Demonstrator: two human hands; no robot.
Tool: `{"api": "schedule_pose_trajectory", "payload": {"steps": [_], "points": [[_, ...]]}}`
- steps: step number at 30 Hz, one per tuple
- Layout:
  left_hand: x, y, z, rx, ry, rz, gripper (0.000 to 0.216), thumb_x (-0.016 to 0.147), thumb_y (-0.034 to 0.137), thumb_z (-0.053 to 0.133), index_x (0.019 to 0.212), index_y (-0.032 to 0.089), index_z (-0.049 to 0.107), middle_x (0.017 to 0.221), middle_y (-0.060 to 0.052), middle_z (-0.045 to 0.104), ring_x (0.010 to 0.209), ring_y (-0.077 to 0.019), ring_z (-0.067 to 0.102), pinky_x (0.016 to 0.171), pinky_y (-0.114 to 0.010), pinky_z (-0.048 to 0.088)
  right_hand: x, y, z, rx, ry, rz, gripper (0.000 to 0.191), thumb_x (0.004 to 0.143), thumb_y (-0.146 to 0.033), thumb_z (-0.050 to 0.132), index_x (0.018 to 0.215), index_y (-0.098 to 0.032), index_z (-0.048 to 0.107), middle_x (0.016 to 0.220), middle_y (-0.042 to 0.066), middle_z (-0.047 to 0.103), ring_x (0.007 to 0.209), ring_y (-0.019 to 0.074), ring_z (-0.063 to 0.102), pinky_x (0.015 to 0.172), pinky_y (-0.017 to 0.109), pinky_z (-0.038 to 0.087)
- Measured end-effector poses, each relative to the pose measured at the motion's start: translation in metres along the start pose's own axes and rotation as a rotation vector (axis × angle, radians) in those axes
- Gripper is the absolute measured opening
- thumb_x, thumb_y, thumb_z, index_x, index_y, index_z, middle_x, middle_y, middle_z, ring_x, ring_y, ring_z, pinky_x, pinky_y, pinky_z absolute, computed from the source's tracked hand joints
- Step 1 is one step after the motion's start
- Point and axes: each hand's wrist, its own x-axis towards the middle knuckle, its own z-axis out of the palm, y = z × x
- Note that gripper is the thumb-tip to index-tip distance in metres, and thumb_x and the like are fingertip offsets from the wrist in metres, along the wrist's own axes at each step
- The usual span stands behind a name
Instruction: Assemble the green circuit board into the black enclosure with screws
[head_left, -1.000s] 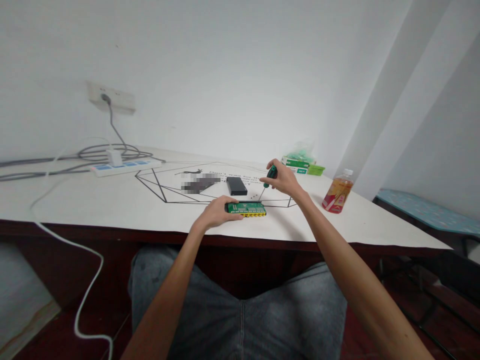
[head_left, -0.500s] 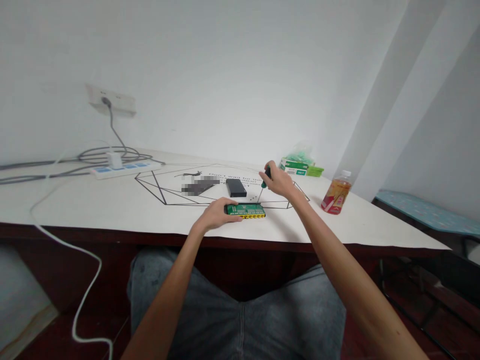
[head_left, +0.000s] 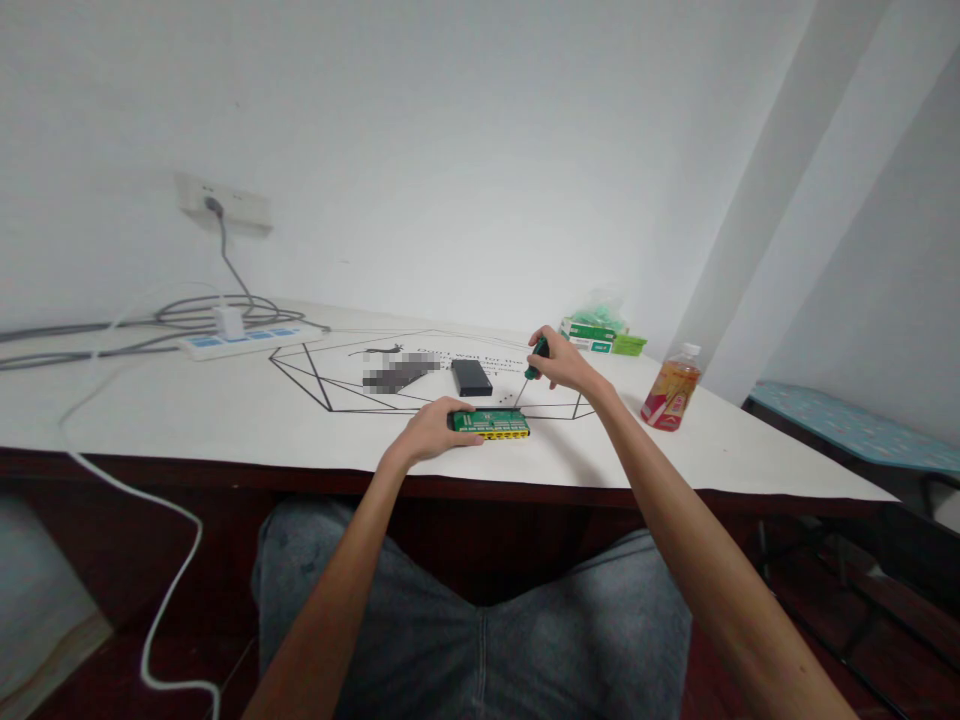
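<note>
On the white table [head_left: 262,430], the left hand [head_left: 435,430] is grasping the left end of a green circuit board [head_left: 495,421] toward the near edge. The right hand [head_left: 562,363] is gripping a green screwdriver [head_left: 538,357], whose tip is pointing down at the board's far-right corner, though contact is too small to tell. A black box [head_left: 471,378] is lying beyond the board.

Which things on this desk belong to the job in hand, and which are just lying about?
Job in hand:
green board, held by the left hand
screwdriver, gripped in the right hand

Apparently just lying about:
drink bottle
power strip
green-and-white box
black box, though it may belong
</note>
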Motion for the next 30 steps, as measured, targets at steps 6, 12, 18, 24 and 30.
{"api": "schedule_pose_trajectory", "payload": {"steps": [6, 12, 18, 24, 30], "points": [[0.0, -0.001, 0.001, -0.003, 0.006, 0.01, 0.066, 0.061, 0.056, 0.079, 0.114, 0.019, 0.07, 0.12, -0.011, 0.068, 0.111, -0.0307, 0.062, 0.098, -0.04, 0.047, -0.003, 0.005, -0.002, -0.093, 0.163, -0.019, 0.03, 0.081, -0.047, 0.068, 0.078, -0.02, 0.055, 0.049, -0.003, 0.06, 0.049, 0.0135, 0.058, 0.056, 0.024, 0.038], [0.001, 0.001, -0.001, 0.004, 0.028, 0.046, 0.059, 0.063, 0.056, 0.076, 0.11, 0.021, 0.074, 0.117, -0.009, 0.07, 0.11, -0.0305, 0.063, 0.097, -0.039, 0.047, -0.02, 0.052, 0.011, 0.122, 0.579, 0.163, 0.044, 0.086, -0.063, 0.054, 0.077, -0.02, 0.058, 0.055, 0.002, 0.066, 0.045, 0.0156, 0.058, 0.058, 0.026, 0.044], [0.001, 0.009, -0.005, 0.057, 0.055, 0.024, 0.057, 0.078, 0.066, 0.059, 0.109, 0.022, 0.077, 0.11, -0.008, 0.074, 0.105, -0.0312, 0.064, 0.091, -0.038, 0.048, -0.049, 0.1, 0.041, -0.016, 0.581, 0.313, 0.04, 0.084, -0.057, 0.057, 0.081, -0.019, 0.067, 0.074, 0.008, 0.074, 0.075, 0.0242, 0.069, 0.072, 0.031, 0.046], [0.0, 0.015, -0.003, 0.126, 0.144, 0.113, 0.054, 0.09, 0.062, 0.043, 0.109, 0.024, 0.077, 0.111, -0.009, 0.074, 0.106, -0.0291, 0.062, 0.097, -0.04, 0.043, -0.062, 0.089, 0.054, -0.422, 0.125, 0.242, 0.029, 0.086, -0.04, 0.06, 0.105, -0.02, 0.069, 0.099, 0.01, 0.074, 0.094, 0.0258, 0.066, 0.072, 0.031, 0.041], [0.001, 0.017, -0.003, 0.177, 0.178, 0.07, 0.061, 0.091, 0.065, 0.037, 0.109, 0.022, 0.076, 0.108, -0.011, 0.073, 0.103, -0.0299, 0.062, 0.095, -0.038, 0.044, -0.063, 0.071, 0.056, -0.532, 0.083, 0.184, 0.035, 0.092, -0.045, 0.055, 0.108, -0.017, 0.067, 0.104, 0.017, 0.069, 0.098, 0.0288, 0.062, 0.073, 0.033, 0.041]]}}
